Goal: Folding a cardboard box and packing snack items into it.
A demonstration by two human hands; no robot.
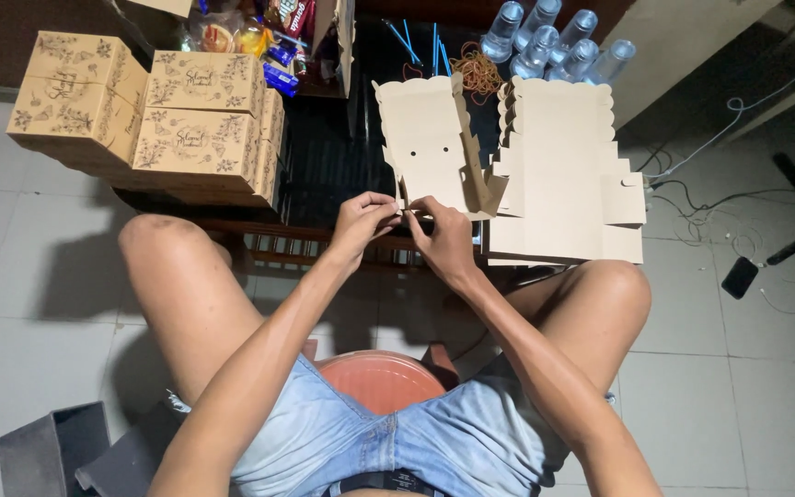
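Denim shorts (388,442) and a red stool (384,377) lie closest, with bare knees spread to either side. Above them the left hand (361,224) and right hand (443,237) meet, fingertips pinching the near edge of a half-folded box blank (430,147) on the dark table (324,156). Flat blanks (563,175) lie just right; finished boxes (177,120) stack left; bottles (554,41) stand behind.
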